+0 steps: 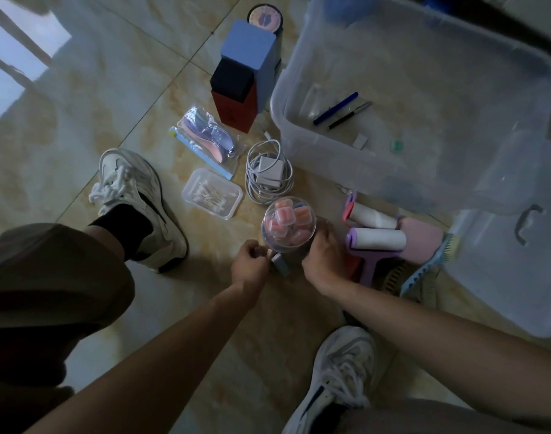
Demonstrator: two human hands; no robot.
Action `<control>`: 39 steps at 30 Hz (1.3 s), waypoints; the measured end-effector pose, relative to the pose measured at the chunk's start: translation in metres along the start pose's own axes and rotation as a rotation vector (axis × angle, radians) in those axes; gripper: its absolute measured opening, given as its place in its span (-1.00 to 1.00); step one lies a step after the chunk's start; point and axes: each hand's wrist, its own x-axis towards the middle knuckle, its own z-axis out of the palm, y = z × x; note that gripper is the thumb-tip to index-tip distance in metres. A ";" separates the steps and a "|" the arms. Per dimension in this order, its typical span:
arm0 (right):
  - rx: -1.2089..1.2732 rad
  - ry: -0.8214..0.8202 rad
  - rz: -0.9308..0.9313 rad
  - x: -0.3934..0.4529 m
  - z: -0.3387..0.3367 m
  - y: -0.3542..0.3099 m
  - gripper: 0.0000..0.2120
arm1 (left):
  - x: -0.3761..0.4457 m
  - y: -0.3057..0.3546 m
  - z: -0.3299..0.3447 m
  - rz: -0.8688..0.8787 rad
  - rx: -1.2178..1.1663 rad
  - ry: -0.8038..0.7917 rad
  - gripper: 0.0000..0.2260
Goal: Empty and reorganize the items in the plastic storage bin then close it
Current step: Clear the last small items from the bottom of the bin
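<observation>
Two hands at a clear jar [288, 225]: right grip [325, 253] curled round it, left grip [249, 264] pinching something small beside it.

A shiny tan tile floor [117, 98] with bright window light on it, two white shoes [133, 202] with laces, and brown pants [48, 277]

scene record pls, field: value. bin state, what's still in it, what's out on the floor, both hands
bin: clear plastic storage bin, open, on the floor
lid: off, lying beside the bin
still in bin: blue pen, black pen, a few small bits
on floor: stacked boxes, zip bag, charger with cable, cotton swab box, two lint rollers
left hand: pinches a small item, unclear what
right hand: grips domed clear container of pink pieces
</observation>
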 end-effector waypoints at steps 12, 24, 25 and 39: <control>0.099 -0.049 -0.040 -0.013 -0.052 0.013 -0.73 | -0.056 0.057 -0.028 0.077 0.262 0.106 -0.86; 0.242 -0.284 -0.428 0.003 -0.243 -0.022 -0.84 | -0.140 0.224 0.005 0.946 0.570 0.100 -0.79; 0.280 -0.256 -0.416 0.015 -0.257 -0.019 -0.84 | -0.135 0.241 0.013 1.001 0.583 0.101 -0.79; -0.217 -0.264 -0.034 0.251 -0.222 0.101 -0.51 | 0.048 0.327 0.135 0.645 1.374 -0.373 -0.64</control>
